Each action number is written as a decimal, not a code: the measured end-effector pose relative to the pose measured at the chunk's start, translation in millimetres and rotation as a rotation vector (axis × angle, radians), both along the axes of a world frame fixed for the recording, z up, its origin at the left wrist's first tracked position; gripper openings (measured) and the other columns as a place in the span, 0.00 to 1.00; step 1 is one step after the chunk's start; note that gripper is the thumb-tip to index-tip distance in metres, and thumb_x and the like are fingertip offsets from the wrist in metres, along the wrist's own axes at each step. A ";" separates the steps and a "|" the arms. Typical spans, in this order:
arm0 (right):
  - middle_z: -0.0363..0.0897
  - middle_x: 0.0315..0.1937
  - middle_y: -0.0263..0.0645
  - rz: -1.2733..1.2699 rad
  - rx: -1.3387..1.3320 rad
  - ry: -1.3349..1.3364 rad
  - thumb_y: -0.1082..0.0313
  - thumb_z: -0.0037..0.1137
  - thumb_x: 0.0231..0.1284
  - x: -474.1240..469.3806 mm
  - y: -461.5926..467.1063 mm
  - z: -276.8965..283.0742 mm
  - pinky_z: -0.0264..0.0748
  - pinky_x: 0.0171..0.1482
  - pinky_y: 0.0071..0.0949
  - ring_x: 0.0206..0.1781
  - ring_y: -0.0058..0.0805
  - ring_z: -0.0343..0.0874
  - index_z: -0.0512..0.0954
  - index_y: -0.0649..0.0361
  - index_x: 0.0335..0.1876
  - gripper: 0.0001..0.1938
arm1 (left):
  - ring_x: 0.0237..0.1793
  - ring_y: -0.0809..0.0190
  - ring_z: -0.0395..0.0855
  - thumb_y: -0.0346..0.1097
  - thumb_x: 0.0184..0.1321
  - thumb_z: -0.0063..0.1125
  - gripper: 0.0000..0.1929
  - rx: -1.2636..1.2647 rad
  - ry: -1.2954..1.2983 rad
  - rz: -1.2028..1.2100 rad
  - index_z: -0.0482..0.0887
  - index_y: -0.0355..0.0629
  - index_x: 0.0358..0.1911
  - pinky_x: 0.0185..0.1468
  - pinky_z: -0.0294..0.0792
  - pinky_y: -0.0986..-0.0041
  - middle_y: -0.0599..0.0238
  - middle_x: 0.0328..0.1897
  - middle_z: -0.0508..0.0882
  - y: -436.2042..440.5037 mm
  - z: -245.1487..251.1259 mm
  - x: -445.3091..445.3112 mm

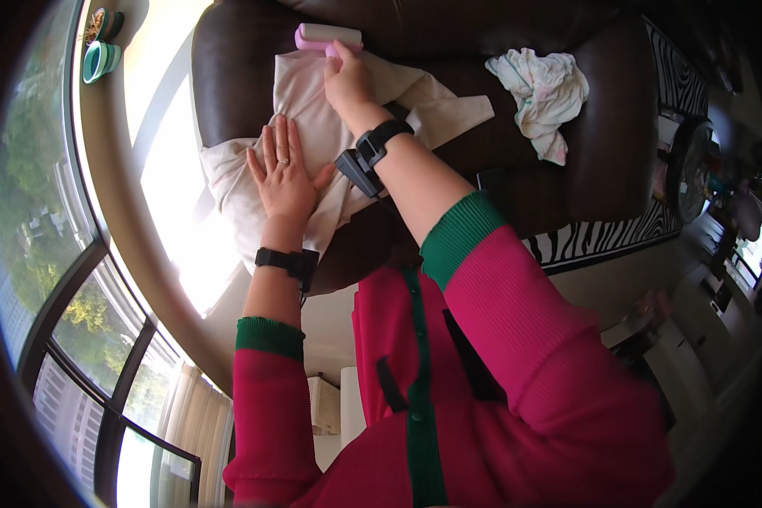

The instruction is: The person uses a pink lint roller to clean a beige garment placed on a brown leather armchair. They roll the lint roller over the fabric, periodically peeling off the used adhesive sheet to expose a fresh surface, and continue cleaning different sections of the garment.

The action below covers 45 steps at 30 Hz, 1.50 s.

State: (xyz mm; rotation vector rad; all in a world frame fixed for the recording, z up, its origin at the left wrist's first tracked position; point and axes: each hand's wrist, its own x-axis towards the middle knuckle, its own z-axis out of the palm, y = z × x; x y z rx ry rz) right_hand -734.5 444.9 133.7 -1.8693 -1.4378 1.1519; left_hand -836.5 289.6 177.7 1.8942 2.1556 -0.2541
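Observation:
My right hand grips the pink handle of a lint roller, whose pale roll sits at the far edge of a cream garment. Flat on the same cloth, nearer to me, my left hand presses with its fingers spread. The garment lies over the seat and left arm of a dark brown leather sofa; one narrow part of it stretches out to the right. Part of the cloth is hidden under my hands and right forearm.
A crumpled white cloth with coloured marks rests on the sofa's right side. Sunlit windows run along the left, with small pots on the ledge. A zebra-pattern rug and a round dark object are at the right.

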 end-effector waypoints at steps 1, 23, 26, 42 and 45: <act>0.85 0.38 0.47 0.036 -0.044 0.135 0.60 0.50 0.73 7.4 6.7 2.4 0.79 0.34 0.33 0.33 0.37 0.84 0.71 0.58 0.71 0.23 | 0.85 0.57 0.41 0.67 0.57 0.58 0.55 0.004 -0.012 0.006 0.44 0.49 0.81 0.82 0.28 0.49 0.67 0.86 0.49 0.5 0.2 0.8; 0.83 0.37 0.40 0.394 -0.090 0.139 0.69 0.56 0.69 198.6 -283.5 50.0 0.83 0.44 0.33 0.37 0.37 0.84 0.77 0.45 0.67 0.22 | 0.47 0.40 0.85 0.50 0.71 0.54 0.17 0.266 -0.193 0.026 0.79 0.50 0.55 0.48 0.77 0.54 0.50 0.48 0.87 125.8 15.7 -94.6; 0.86 0.50 0.40 0.476 -0.209 0.138 0.71 0.54 0.70 245.6 -302.2 66.5 0.82 0.51 0.30 0.44 0.37 0.85 0.77 0.52 0.66 0.20 | 0.49 0.41 0.85 0.55 0.71 0.51 0.20 0.328 -0.151 0.135 0.78 0.52 0.58 0.50 0.77 0.54 0.51 0.51 0.86 159.9 19.7 -115.9; 0.86 0.45 0.42 0.443 0.338 0.303 0.72 0.56 0.69 117.7 -109.6 54.3 0.80 0.46 0.31 0.40 0.37 0.84 0.78 0.55 0.65 0.19 | 0.82 0.60 0.52 0.42 0.74 0.46 0.27 0.384 0.074 -0.294 0.64 0.67 0.76 0.80 0.44 0.58 0.77 0.82 0.62 94.6 10.4 -79.5; 0.85 0.50 0.44 0.328 0.172 0.255 0.66 0.55 0.72 72.5 -71.3 19.7 0.81 0.49 0.32 0.46 0.40 0.86 0.77 0.48 0.66 0.19 | 0.82 0.59 0.52 0.46 0.77 0.39 0.26 0.140 0.175 -0.223 0.61 0.68 0.77 0.82 0.40 0.58 0.78 0.84 0.58 77.4 2.4 -78.2</act>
